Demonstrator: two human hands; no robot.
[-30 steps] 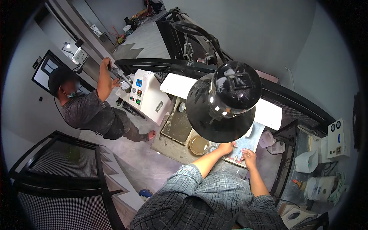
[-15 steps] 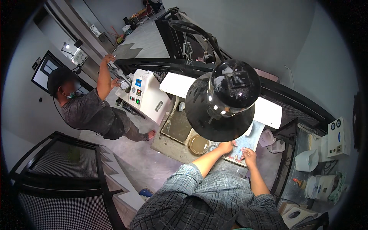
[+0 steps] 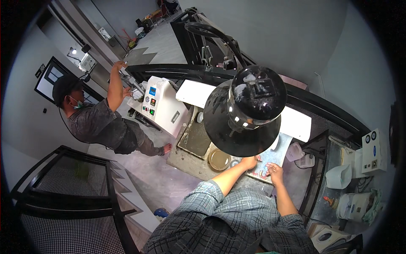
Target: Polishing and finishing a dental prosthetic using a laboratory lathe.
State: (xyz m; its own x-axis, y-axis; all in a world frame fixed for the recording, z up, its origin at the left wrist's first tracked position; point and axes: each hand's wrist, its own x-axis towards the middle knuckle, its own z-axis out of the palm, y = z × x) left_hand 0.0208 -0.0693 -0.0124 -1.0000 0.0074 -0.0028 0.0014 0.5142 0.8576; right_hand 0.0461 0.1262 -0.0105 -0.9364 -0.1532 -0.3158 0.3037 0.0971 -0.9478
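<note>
under a glossy black lamp [image 3: 245, 114], a person in dark plaid bends to a pale blue board [image 3: 277, 157], where small reddish pieces [image 3: 253, 173] lie near its close edge, between and just beside the hands. the pieces look light, probably stiff and perhaps prone to chipping, though they are too small to judge surely; a gentle fingertip pinch at the sides would likely suit, firmer if they prove wet. the left hand [image 3: 248, 163] reaches in over the board's left edge, fingers curled by a pinkish bit [image 3: 259, 158]; the right hand [image 3: 275, 172] comes from the opposite side, forearm steep, wrist bent inward, fingers drawn together. whether either one grips a piece cannot be told from this view.
</note>
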